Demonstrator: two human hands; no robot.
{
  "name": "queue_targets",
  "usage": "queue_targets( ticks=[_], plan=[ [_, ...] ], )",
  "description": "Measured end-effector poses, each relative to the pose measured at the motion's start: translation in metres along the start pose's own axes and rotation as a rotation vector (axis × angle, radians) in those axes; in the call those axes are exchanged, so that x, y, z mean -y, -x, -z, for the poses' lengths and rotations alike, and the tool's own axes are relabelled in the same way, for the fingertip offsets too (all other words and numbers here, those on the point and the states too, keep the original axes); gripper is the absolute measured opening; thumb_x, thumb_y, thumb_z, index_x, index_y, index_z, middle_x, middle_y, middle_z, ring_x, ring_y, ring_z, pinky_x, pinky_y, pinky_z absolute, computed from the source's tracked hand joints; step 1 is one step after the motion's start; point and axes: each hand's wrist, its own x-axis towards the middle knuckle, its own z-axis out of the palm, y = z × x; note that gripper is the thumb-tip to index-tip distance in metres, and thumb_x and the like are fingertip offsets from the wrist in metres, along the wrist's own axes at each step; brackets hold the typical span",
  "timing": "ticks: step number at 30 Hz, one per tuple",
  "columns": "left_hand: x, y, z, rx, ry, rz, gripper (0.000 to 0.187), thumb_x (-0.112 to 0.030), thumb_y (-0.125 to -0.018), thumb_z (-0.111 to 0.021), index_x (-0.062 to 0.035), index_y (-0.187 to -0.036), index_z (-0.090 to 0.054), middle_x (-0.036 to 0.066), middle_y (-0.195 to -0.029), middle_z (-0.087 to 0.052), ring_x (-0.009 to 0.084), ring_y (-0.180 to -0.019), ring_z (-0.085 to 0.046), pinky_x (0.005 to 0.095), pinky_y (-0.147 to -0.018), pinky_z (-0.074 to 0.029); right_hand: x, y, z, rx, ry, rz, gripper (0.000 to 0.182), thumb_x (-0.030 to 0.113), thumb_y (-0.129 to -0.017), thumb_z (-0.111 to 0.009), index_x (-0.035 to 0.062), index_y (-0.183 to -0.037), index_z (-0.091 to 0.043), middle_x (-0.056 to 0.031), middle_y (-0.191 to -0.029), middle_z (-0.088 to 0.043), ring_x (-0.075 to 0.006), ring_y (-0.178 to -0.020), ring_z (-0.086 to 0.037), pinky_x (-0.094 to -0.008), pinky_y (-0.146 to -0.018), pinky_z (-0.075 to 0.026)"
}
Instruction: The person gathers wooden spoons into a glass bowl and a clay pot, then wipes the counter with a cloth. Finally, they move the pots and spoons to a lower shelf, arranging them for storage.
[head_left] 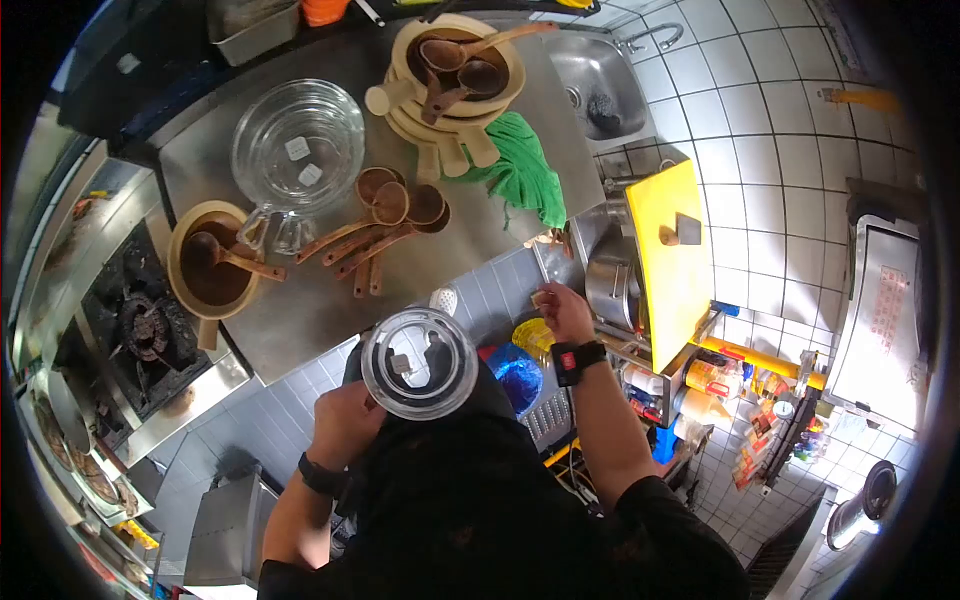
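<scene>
My left hand (347,422) is closed on the handle side of a clear glass pot (419,362), held in front of my body with a small square label showing in it. To the right, my right hand (566,316) has its fingers pressed together, near the counter's corner; a small pale thing at the fingertips is too small to name. On the steel counter (290,345) stand stacked glass pots (298,140). Beside them lie several wooden ladles (385,225).
Stacked cream pots (410,120) with ladles stand by a green cloth (520,170) and a sink (600,90). Another cream pot (212,262) sits near the stove (148,325). A yellow board (672,260) stands upright at the right, beside a steel pot (610,280).
</scene>
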Motion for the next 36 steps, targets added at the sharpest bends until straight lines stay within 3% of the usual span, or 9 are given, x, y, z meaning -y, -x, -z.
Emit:
queue_targets(
  ticks=[1, 3, 6, 15, 19, 23, 25, 28, 36],
  plan=[
    [-0.005, -0.005, -0.005, 0.012, -0.001, -0.001, 0.024, -0.030, -0.082, -0.068, -0.0065, -0.079, -0.065, 0.015, -0.072, -0.065, 0.0378, -0.071, -0.065, 0.0452, -0.063, -0.051, -0.010, -0.014, 0.029, -0.009, -0.004, -0.007, 0.030, 0.034, -0.095, -0.057, 0.0083, -0.106, -0.066, -0.0045, -0.084, -0.065, -0.0107, -0.063, -0.056, -0.0250, -0.051, -0.039],
    [-0.015, -0.014, -0.016, 0.080, 0.040, -0.024, 0.026, -0.032, -0.083, -0.067, -0.0068, -0.079, -0.064, 0.016, -0.074, -0.065, 0.0382, -0.073, -0.064, 0.0458, -0.064, -0.050, -0.029, -0.037, 0.081, -0.137, -0.363, -0.023, 0.026, 0.032, -0.096, -0.060, 0.0069, -0.097, -0.065, -0.0051, -0.081, -0.066, -0.0124, -0.065, -0.059, -0.0231, -0.051, -0.044],
    [-0.032, -0.031, -0.034, 0.123, 0.056, -0.041, 0.029, -0.036, -0.084, -0.066, -0.0072, -0.079, -0.064, 0.016, -0.075, -0.065, 0.0383, -0.075, -0.065, 0.0465, -0.065, -0.050, -0.040, -0.062, 0.127, -0.235, -0.593, -0.015, 0.026, 0.030, -0.097, -0.060, 0.0047, -0.100, -0.063, -0.0065, -0.085, -0.068, -0.0166, -0.073, -0.063, -0.0255, -0.055, -0.049],
    [-0.093, -0.106, -0.104, 0.296, -0.062, 0.028, 0.033, -0.041, -0.087, -0.064, -0.0085, -0.086, -0.068, 0.017, -0.084, -0.068, 0.0394, -0.083, -0.065, 0.0476, -0.069, -0.051, -0.042, -0.181, 0.178, -0.304, -0.715, 0.070, 0.031, 0.028, -0.096, -0.057, 0.0012, -0.111, -0.058, -0.0128, -0.093, -0.067, -0.0230, -0.083, -0.066, -0.0310, -0.067, -0.054],
    [-0.113, -0.148, -0.151, 0.377, -0.154, 0.095, 0.026, -0.035, -0.087, -0.064, -0.0090, -0.086, -0.068, 0.016, -0.082, -0.067, 0.0385, -0.081, -0.066, 0.0475, -0.067, -0.051, -0.024, -0.249, 0.190, -0.326, -0.695, 0.113, 0.028, 0.026, -0.097, -0.054, 0.0016, -0.111, -0.058, -0.0168, -0.092, -0.069, -0.0231, -0.079, -0.067, -0.0307, -0.067, -0.055],
    [-0.130, -0.190, -0.201, 0.299, -0.079, 0.063, 0.021, -0.030, -0.085, -0.066, -0.0090, -0.081, -0.067, 0.014, -0.077, -0.066, 0.0370, -0.076, -0.065, 0.0456, -0.063, -0.051, -0.009, -0.307, 0.205, -0.409, -0.688, 0.109, 0.027, 0.025, -0.096, -0.056, 0.0019, -0.110, -0.059, -0.0165, -0.092, -0.069, -0.0222, -0.081, -0.067, -0.0303, -0.067, -0.056],
    [-0.134, -0.209, -0.220, 0.325, -0.024, 0.097, 0.018, -0.024, -0.082, -0.069, -0.0067, -0.079, -0.068, 0.016, -0.074, -0.066, 0.0376, -0.071, -0.065, 0.0447, -0.062, -0.052, -0.008, -0.332, 0.209, -0.394, -0.681, 0.171, 0.033, 0.031, -0.097, -0.060, 0.0022, -0.113, -0.059, -0.0132, -0.093, -0.069, -0.0224, -0.082, -0.067, -0.0323, -0.071, -0.058],
    [-0.140, -0.234, -0.242, 0.385, -0.035, 0.176, 0.019, -0.025, -0.082, -0.069, -0.0065, -0.080, -0.068, 0.016, -0.072, -0.064, 0.0383, -0.070, -0.065, 0.0450, -0.062, -0.052, 0.000, -0.366, 0.212, -0.530, -0.927, 0.495, 0.027, 0.030, -0.096, -0.063, 0.0054, -0.107, -0.063, -0.0111, -0.099, -0.069, -0.0241, -0.086, -0.066, -0.0364, -0.076, -0.056],
    [-0.113, -0.258, -0.272, 0.444, -0.181, 0.081, 0.018, -0.023, -0.086, -0.065, -0.0071, -0.095, -0.068, 0.017, -0.086, -0.067, 0.0348, -0.083, -0.067, 0.0465, -0.065, -0.054, 0.018, -0.422, 0.269, -0.291, -1.090, 0.448, 0.032, 0.034, -0.096, -0.061, 0.0069, -0.112, -0.063, -0.0097, -0.102, -0.069, -0.0229, -0.091, -0.065, -0.0375, -0.083, -0.054]
  ],
)
